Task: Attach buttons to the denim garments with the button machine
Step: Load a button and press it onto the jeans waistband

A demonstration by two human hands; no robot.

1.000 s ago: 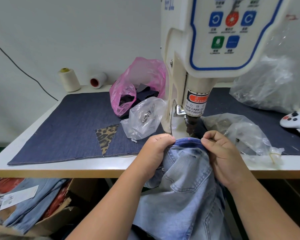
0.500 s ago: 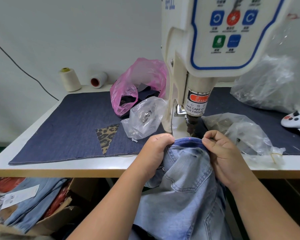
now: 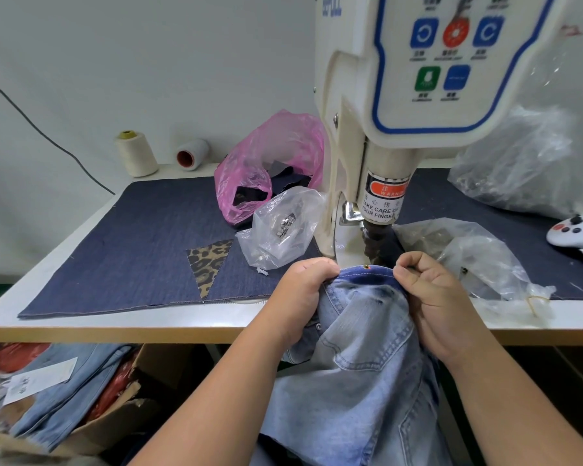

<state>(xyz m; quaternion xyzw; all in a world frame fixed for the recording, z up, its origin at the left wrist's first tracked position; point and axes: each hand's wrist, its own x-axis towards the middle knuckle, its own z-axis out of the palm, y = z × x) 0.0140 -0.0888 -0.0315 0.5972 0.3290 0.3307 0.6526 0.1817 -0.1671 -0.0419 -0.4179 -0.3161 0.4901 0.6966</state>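
Note:
A cream button machine [image 3: 384, 136] stands at the table's centre, its dark punch head [image 3: 372, 242] pointing down. Light-blue denim jeans [image 3: 357, 358] hang over the table's front edge. Their waistband [image 3: 367, 274] lies just under the punch, and a small brass stud shows on it. My left hand [image 3: 300, 290] grips the waistband on the left of the punch. My right hand [image 3: 431, 297] pinches it on the right. A clear bag of metal buttons [image 3: 283, 227] sits just left of the machine.
A dark denim mat [image 3: 132, 247] with a leopard-print patch covers the table. Behind it are a pink bag [image 3: 273, 163] and two thread cones [image 3: 137, 153]. Clear bags [image 3: 485, 260] and a white controller [image 3: 579, 233] lie right. A box of jeans [image 3: 58, 398] sits below left.
Both hands keep their hold on the waistband in the same place. A small brass stud now shows on the waistband under the punch.

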